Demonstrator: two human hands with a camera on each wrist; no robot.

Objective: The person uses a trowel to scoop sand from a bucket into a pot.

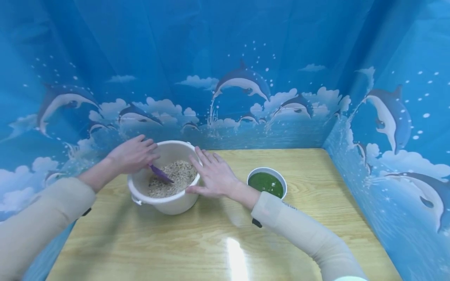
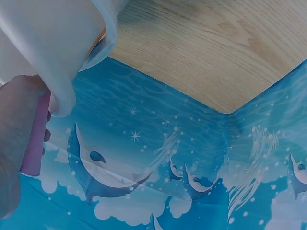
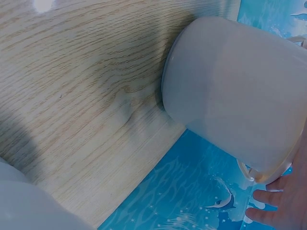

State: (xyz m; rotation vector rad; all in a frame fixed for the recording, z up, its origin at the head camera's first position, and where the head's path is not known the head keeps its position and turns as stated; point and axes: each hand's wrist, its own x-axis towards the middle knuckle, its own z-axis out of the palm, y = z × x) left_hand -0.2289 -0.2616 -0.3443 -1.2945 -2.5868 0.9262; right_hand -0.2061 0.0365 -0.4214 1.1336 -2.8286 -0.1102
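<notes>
My left hand [image 1: 135, 154] grips the handle of a purple spatula-like tool [image 1: 161, 174] at the left rim of a white bucket [image 1: 179, 205]. The tool slants down, its far end touching the coarse beige grain-like flakes [image 1: 181, 175] inside. In the left wrist view, the purple handle [image 2: 36, 139] sticks out below the curled fingers. On the bucket's right side, my right hand [image 1: 216, 175] rests against the rim with its fingers straight and spread. In the right wrist view, those fingers [image 3: 268, 197] reach past the bucket's rim.
A white bowl [image 1: 285, 187] of green liquid-like contents [image 1: 265, 183] stands right of the bucket, partly behind my right forearm. The wooden table [image 1: 197, 249] meets a blue dolphin-print curtain [image 1: 168, 70] at the back and sides. A wire handle hangs from the bucket.
</notes>
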